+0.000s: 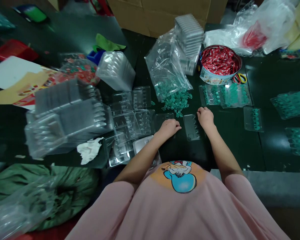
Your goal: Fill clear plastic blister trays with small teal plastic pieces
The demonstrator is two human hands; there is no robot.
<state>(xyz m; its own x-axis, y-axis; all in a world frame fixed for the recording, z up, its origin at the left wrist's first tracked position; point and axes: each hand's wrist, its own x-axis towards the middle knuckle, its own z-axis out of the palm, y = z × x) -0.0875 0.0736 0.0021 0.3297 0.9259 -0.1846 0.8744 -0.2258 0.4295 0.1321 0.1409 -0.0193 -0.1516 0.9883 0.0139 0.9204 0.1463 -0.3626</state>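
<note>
While a clear plastic tray [190,128] lies flat on the dark table [247,150] directly in front of the person, the right hand [205,117] is at its upper right corner, fingers bent and drawn close together; whether they grip the edge or a small piece cannot be told. On the tray's other side, the left hand [169,128] is half closed, thumb and fingertips brought near each other just short of the tray, and whether anything is pinched there is too small to tell. A second clear tray [165,116] lies partly behind the left hand.

Just beyond the hands, a loose heap of green pieces [177,102] lies at the mouth of a clear bag [165,66]. To the right, trays filled with green pieces [226,95] overlap, and one filled tray [253,119] lies apart, nearer the person. Behind the overlapping ones stands a round tin [212,79] of red-and-white packets [218,60], its printed side too blurred to read, with red-and-yellow scissors [240,78] against it.

Leftward are a large stack of clear trays [70,116] and a crumpled white tissue [89,150]. Farther off, a yellow sheet [27,87] carries red print, illegible. A cartoon figure [181,181] decorates the person's pink shirt [180,213].
</note>
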